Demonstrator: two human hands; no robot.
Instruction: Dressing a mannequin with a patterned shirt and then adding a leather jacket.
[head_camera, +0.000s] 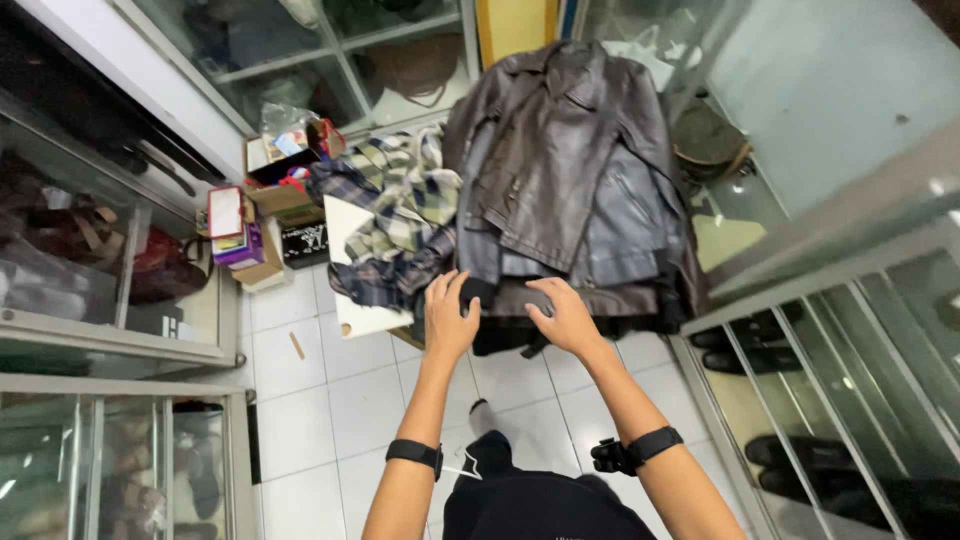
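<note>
Below me, a heap of leather jackets (570, 170) covers the worktop (350, 315), the brown one spread on top with grey and black ones under it; a plaid shirt (400, 215) lies crumpled just beside it, toward my left. Further left, cardboard boxes (262, 215) sit on the tiled floor (330, 400). My left hand (450, 315) and right hand (562, 318) both rest spread-fingered on the heap's near black hem, gripping nothing
</note>
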